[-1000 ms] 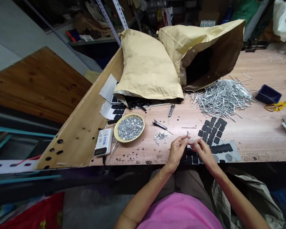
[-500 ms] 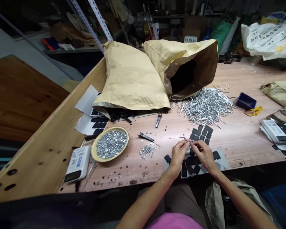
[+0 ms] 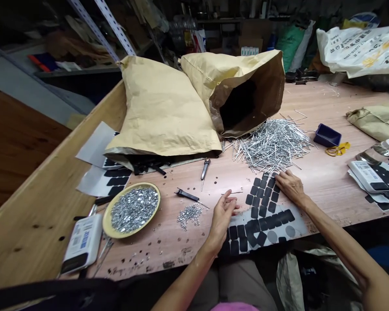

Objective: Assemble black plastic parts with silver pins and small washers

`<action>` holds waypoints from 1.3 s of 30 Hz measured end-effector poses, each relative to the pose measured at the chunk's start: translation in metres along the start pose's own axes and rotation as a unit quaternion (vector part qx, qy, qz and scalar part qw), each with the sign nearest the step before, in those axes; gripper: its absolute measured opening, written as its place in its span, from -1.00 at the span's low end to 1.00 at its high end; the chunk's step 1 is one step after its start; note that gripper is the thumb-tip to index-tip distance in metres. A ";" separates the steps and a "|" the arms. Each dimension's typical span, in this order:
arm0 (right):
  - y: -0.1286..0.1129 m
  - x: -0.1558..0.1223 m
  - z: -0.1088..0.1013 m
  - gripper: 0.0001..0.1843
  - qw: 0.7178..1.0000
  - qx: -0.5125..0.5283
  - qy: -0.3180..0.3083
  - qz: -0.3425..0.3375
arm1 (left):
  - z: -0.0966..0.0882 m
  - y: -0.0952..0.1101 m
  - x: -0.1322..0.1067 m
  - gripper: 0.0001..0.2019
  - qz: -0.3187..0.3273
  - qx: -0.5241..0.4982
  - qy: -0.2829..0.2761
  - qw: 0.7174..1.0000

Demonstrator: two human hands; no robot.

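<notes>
My left hand (image 3: 223,211) hovers over the wooden bench (image 3: 324,185) with its fingers loosely apart and nothing visible in them. A single thin metal pin (image 3: 232,193) lies just beyond its fingertips. My right hand (image 3: 289,183) reaches forward, fingers spread and pressed down at the near edge of a big pile of silver pins (image 3: 270,144). Between the hands lies a grey sheet with black stick-on pads (image 3: 262,218). A small heap of tiny silver washers (image 3: 188,214) sits left of my left hand.
A yellow dish of silver washers (image 3: 134,209) and a white box (image 3: 82,242) sit at the left. Two brown paper sacks (image 3: 164,110) lie behind, one open toward the pins. A black tool (image 3: 186,195), a blue tray (image 3: 326,137) and yellow rubber bands (image 3: 337,150) lie around.
My hands were together pinching a pin over the pad sheet. They have parted: the right hand moved forward to the pin pile, the left opened and stayed. The view shifted right.
</notes>
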State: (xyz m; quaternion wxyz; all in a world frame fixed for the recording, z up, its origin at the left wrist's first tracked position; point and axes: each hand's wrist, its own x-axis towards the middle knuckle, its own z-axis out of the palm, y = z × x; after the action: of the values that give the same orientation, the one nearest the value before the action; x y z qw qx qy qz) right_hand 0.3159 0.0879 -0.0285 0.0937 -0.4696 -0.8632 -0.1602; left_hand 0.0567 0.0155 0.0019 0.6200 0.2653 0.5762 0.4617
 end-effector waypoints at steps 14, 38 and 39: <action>0.015 -0.004 0.004 -0.62 0.986 0.094 -0.036 -0.136 | -0.042 0.040 0.104 -0.73 0.202 0.490 0.263 0.806; -0.032 -0.003 -0.023 -0.75 0.981 0.162 -0.104 0.028 | -0.035 0.056 -0.003 -0.65 0.095 -0.082 -0.043 0.991; -0.028 -0.002 -0.025 -0.75 0.984 0.133 -0.104 0.055 | -0.037 0.056 -0.006 -0.65 0.082 -0.088 -0.037 0.992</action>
State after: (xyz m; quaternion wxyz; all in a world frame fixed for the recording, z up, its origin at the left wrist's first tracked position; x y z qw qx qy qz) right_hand 0.2938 0.0629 -0.0115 0.0741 -0.5141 -0.8545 0.0111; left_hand 0.0071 0.0273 0.0457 0.6218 0.2732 0.4860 0.5501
